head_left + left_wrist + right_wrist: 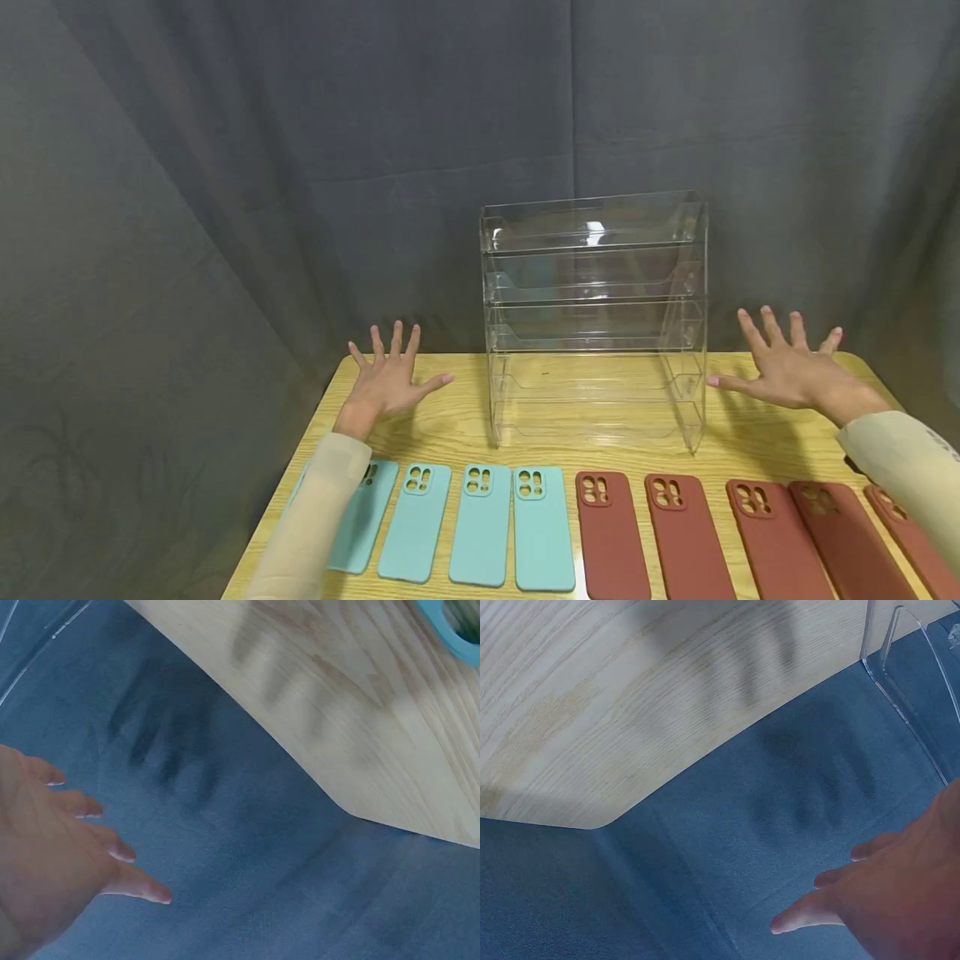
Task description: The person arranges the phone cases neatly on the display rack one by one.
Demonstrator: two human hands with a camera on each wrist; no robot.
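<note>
My left hand (386,385) is held with fingers spread over the back left of the table, left of a clear acrylic rack (592,342). On the rack's other side my right hand (791,371) has its fingers spread too, the thumb tip close to the rack's side. Neither hand holds anything. Along the front lie several light-blue phone cases (480,533) on the left and several dark-red phone cases (613,533) on the right, camera cutouts toward the back. My left sleeve hides part of the leftmost blue cases; the right sleeve overlaps the rightmost red one.
The wooden table (442,433) has rounded back corners. Right behind it hangs a dark grey curtain (420,183). The tiered rack stands upright near the back edge, between my hands.
</note>
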